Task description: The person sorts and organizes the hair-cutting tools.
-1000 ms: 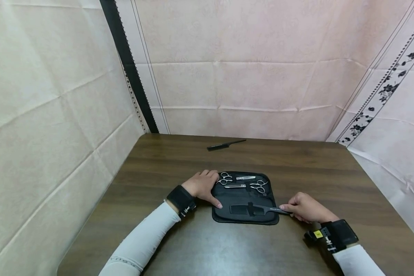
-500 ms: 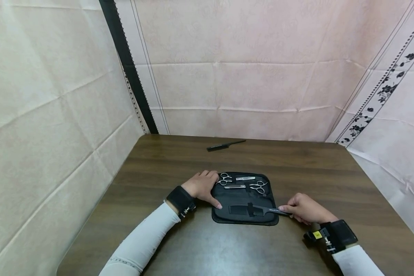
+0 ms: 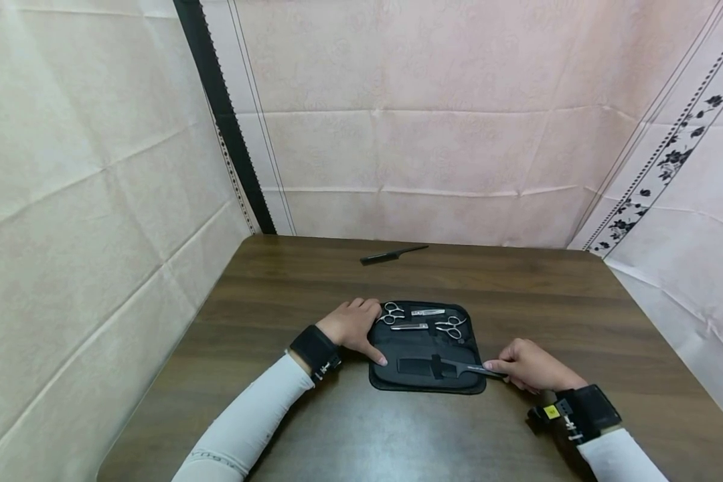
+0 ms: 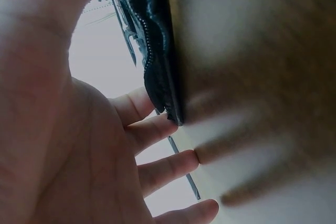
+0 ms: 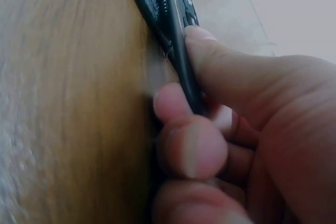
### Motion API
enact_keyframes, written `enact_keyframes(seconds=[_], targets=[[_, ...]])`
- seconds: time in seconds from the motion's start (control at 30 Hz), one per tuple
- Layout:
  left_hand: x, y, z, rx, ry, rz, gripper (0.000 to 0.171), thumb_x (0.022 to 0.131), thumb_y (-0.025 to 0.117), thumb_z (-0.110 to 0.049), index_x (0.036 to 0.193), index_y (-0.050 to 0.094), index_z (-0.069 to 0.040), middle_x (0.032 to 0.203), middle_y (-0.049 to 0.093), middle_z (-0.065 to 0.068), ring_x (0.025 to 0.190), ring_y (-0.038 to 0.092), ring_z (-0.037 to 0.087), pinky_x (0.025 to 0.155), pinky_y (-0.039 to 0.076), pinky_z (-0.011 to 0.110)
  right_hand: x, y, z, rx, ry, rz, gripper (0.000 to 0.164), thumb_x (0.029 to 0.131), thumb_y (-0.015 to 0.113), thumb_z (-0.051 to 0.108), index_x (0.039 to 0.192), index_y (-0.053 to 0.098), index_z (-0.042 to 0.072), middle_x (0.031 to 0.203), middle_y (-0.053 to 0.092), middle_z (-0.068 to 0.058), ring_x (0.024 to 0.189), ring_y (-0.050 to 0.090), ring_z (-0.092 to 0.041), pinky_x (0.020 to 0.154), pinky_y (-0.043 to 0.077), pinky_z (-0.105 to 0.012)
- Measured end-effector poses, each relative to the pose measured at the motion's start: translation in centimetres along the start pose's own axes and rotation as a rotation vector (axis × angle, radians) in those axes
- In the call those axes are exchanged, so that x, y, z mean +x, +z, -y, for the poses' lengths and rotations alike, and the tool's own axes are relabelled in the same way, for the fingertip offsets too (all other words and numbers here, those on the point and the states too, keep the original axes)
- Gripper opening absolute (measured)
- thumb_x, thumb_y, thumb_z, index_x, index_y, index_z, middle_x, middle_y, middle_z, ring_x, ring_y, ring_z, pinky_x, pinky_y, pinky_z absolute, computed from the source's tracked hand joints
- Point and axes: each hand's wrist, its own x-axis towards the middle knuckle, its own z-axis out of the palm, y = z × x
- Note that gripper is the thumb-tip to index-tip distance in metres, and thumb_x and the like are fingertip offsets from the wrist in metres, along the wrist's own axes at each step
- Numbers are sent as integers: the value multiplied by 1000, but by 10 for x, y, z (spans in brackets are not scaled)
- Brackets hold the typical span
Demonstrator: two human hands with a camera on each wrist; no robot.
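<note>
A black zip case (image 3: 391, 379) lies unfolded on the table. My left hand (image 3: 355, 326) rests at its left edge, thumb on the inside and straight fingers spread; in the left wrist view some fingertips touch the zippered edge (image 4: 163, 77). My right hand (image 3: 533, 365) pinches the handle of a black comb (image 3: 471, 368) between thumb and fingers. The comb's toothed part passes under an elastic strap (image 3: 436, 366) in the case's near half. Close up in the right wrist view, the comb handle (image 5: 185, 69) crosses the case's edge. Two silver scissors (image 3: 452, 327) lie in the far half.
A second black comb (image 3: 381, 257), with a thin tail, lies near the far edge of the wooden table (image 3: 301, 281). Pale cloth hangs (image 3: 428, 147) behind and at both sides of the table.
The comb has slid slightly left through the strap, with my right hand following it. My left hand stays on the case.
</note>
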Motion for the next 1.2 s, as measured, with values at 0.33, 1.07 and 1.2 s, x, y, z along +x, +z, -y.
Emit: enact_keyframes(seconds=[0.33, 1.07, 1.2], targets=[[1, 1, 1, -4, -7, 3, 93, 69, 80, -79, 133, 49, -18, 155, 44, 0, 141, 43, 24, 120, 36, 47, 2, 3, 1, -18, -8, -11, 49, 101, 65, 44, 62, 65, 14, 48, 47, 9, 37, 42, -5, 37, 38, -21], [2, 2, 1, 12, -12, 9, 97, 67, 79, -81, 135, 48, -19, 158, 42, 0, 143, 42, 25, 121, 35, 48, 4, 6, 5, -8, 14, -10, 50, 101, 66, 44, 61, 65, 13, 48, 48, 9, 37, 43, -5, 37, 38, -20], [2, 1, 1, 8, -6, 7, 96, 68, 80, -81, 133, 48, -18, 158, 42, 1, 144, 41, 25, 121, 35, 48, 4, 6, 6, -9, 8, -13, 50, 101, 66, 44, 61, 65, 13, 48, 48, 9, 37, 42, -5, 37, 38, -20]])
